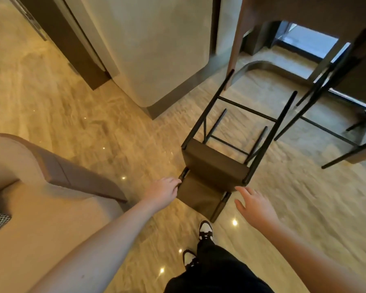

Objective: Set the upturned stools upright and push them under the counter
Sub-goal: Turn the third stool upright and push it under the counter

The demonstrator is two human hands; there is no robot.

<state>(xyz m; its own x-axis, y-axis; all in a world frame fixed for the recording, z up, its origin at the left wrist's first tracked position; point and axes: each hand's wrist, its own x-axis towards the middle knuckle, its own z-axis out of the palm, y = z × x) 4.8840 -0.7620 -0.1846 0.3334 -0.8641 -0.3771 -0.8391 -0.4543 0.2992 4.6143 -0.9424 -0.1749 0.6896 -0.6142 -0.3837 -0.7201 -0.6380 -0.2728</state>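
A dark brown stool (215, 163) with thin black legs lies tipped over on the glossy floor, its backrest toward me and its legs pointing away toward the counter (304, 9). My left hand (162, 192) touches the left side of the backrest by a black post, fingers curled around it. Just right of the backrest, my right hand (255, 205) hovers with fingers spread and holds nothing. A second stool (325, 106) stands at the right, partly under the counter.
A rounded beige pillar or cabinet (156, 49) stands left of the counter opening. A tan sofa arm (57, 172) fills the lower left. My feet in black-and-white shoes (205, 230) are just behind the tipped stool. Open floor lies to the right.
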